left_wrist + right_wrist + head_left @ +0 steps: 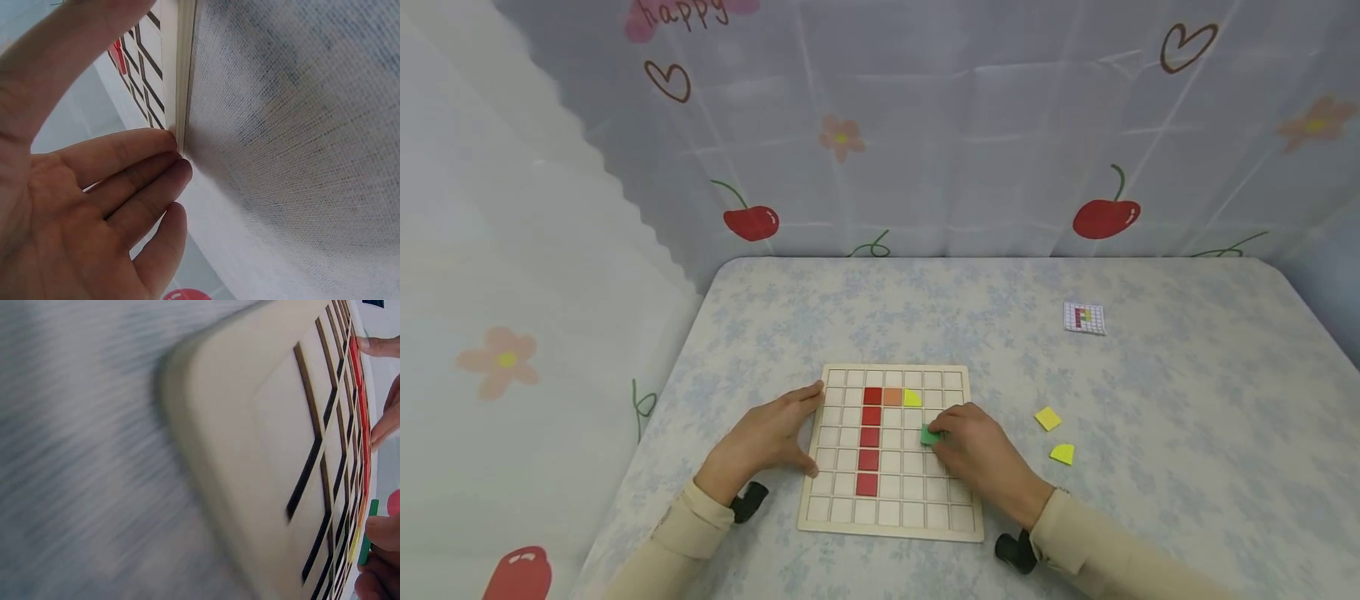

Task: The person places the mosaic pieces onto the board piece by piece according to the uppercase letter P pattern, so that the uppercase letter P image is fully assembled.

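Note:
A pale wooden grid board (891, 525) lies on the table. It holds a column of red tiles (868, 437), with an orange tile (892, 397) and a yellow piece (912, 398) beside the top one. My right hand (977, 454) pinches a green tile (930, 436) over the board's right side; the green tile's edge (369, 532) shows in the right wrist view. My left hand (767, 437) lies with straight fingers (134, 164) against the board's left edge (182, 75).
Two yellow pieces (1048, 418) (1063, 454) lie on the floral tablecloth (1187, 433) right of the board. A small pattern card (1084, 317) sits further back right. A cherry-printed curtain (925, 125) closes off the back and left sides.

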Action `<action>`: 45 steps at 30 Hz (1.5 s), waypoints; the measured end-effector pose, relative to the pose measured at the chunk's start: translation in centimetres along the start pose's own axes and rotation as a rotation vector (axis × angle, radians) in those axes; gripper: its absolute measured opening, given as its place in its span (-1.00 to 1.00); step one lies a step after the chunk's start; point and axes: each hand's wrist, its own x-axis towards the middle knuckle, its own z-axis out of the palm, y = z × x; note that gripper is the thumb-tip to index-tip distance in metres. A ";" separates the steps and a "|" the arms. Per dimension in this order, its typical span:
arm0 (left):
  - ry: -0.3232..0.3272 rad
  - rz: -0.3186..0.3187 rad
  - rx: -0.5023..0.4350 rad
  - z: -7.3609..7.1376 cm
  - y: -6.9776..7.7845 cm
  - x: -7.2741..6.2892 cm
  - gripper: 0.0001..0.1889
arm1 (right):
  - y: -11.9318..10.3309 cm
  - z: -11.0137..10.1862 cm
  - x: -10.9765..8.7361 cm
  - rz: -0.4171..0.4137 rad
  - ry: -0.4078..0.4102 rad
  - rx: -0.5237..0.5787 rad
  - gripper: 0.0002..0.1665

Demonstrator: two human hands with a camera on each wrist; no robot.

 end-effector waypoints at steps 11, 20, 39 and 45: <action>0.003 0.006 -0.006 0.0 0.1 0.1 0.12 | -1.2 2.4 1.8 -0.089 -0.076 0.043 -0.83; -0.003 -0.022 0.001 0.2 0.1 0.0 0.13 | -2.0 2.9 2.3 -0.140 -0.102 0.014 -0.82; 0.004 -0.026 -0.010 0.1 -0.1 -0.1 0.13 | -0.7 1.0 0.5 -0.144 -0.011 -0.013 -0.68; -0.001 -0.014 -0.005 -0.1 -0.2 0.0 0.12 | 2.0 -1.9 -2.0 -0.013 0.054 -0.117 -0.66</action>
